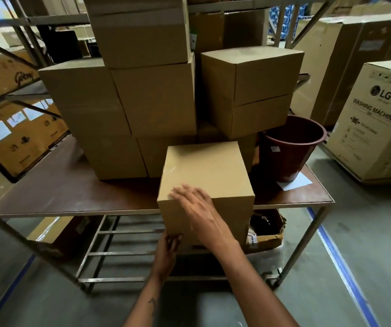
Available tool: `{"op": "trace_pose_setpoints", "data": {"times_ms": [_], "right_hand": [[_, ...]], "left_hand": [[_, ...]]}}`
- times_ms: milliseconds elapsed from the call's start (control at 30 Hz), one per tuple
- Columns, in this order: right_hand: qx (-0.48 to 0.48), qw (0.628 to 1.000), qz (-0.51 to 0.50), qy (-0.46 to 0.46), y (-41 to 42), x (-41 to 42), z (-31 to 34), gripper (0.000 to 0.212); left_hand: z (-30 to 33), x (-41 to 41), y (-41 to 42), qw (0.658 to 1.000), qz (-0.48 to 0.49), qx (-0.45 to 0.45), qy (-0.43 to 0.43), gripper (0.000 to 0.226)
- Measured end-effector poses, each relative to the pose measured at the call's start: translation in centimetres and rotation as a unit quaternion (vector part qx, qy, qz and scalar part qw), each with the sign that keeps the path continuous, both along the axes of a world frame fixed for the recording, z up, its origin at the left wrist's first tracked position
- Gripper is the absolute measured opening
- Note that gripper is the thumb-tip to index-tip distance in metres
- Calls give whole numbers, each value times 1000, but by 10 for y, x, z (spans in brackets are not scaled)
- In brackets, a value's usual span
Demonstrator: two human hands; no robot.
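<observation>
Head view: small carton (207,175) sits centre frame, overhanging the worktop (71,197) front edge so our left hand (169,244) can hook its fingers under the lower corner. Our right hand (196,206) lies flat on top, probably steadying. Readable: "LG WASHING MACHINE" on the big box (373,128) at right, "Godrej" on the printed carton (1,76) upper left.

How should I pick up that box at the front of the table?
By its bottom edge, from the near side. The box has smooth flat faces and no handles, and its front seems to stick out past the table, so fingers can slip underneath. The left hand curls under the lower left corner; the right hand lies flat on top.
</observation>
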State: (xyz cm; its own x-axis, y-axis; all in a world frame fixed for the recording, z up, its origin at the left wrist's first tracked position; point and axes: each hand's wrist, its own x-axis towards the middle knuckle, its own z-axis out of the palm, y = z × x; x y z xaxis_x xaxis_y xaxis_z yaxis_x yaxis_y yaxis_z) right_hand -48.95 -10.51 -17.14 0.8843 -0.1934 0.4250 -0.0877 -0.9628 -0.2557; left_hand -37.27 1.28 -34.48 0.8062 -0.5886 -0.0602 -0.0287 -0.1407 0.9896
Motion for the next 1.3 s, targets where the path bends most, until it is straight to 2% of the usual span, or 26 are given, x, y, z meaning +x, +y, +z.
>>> {"op": "trace_pose_setpoints", "data": {"times_ms": [100,167,233,300,400,500,567,667,733,833,900,1067,1300], "right_hand": [[-23,982,-173,-77,-18,-19,-8,73],[6,964,-254,-84,-37,-38,-11,75],[40,953,-290,-74,-52,-52,-14,82],[114,943,-298,-97,-58,-58,-18,87],[245,923,-263,-136,-58,-62,-25,98],[290,911,-243,-162,-62,-67,-29,117],[357,885,-245,-170,-66,-73,-29,125],[407,862,-253,-167,-67,-80,-25,118],[430,851,-253,-166,-67,-81,-15,111],[433,849,-277,-121,-78,-82,-13,95],[421,858,-282,-86,-80,-83,-16,94],[455,846,-256,-105,-74,-90,-9,87],[475,844,-194,-159,-70,-102,-9,88]], "left_hand": [[1,9,-6,999,26,44,-13,30],[6,8,-6,994,40,82,-53,38],[22,3,-2,991,51,80,-98,75],[57,-7,-1,991,71,37,-108,107],[109,-16,-5,980,67,-25,-186,126],[134,-10,-7,960,37,22,-277,112],[135,0,-5,959,21,61,-276,90],[136,-2,2,964,23,52,-260,68],[138,-8,5,979,50,14,-198,65],[136,2,5,997,77,21,-10,93],[129,14,6,996,50,37,64,105],[138,9,21,999,1,32,-22,87],[133,-2,40,992,38,17,-121,91]]}}
